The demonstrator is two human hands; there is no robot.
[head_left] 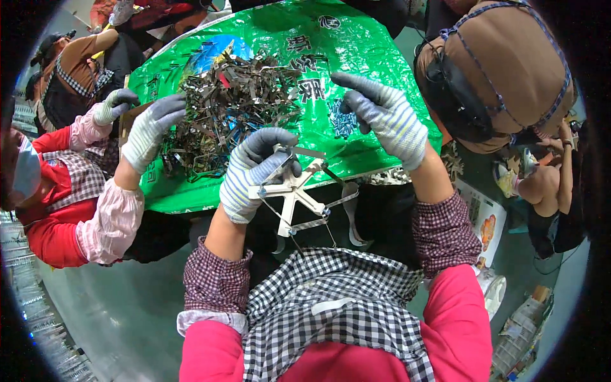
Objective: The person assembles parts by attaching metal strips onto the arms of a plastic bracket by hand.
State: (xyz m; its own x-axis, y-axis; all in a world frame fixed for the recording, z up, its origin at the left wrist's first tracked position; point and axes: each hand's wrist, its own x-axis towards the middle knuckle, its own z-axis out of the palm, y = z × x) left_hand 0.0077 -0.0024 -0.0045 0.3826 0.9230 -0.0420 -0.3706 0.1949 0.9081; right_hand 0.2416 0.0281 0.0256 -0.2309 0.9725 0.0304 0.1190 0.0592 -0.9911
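Note:
My left hand (253, 175), in a striped glove with grey fingertips, is closed on a white star-shaped frame (294, 193). Flat metal strips and small blue fasteners are fixed to the frame's arms, and curved grey strips hang at its right side. My right hand (389, 121), gloved alike, hovers over the table with its index finger stretched out and the others bent apart. I see nothing held in it. Just left of it lies a small heap of blue fasteners (344, 120). Beyond my left hand spreads a large pile of dark metal strips (238, 102).
A shiny green sheet (363, 54) covers the table. At left, a co-worker's gloved hand (153, 132) reaches to the pile's edge. Another person's brown-clad back (503, 70) is close on the right. Pale pieces (388, 177) lie along the near table edge.

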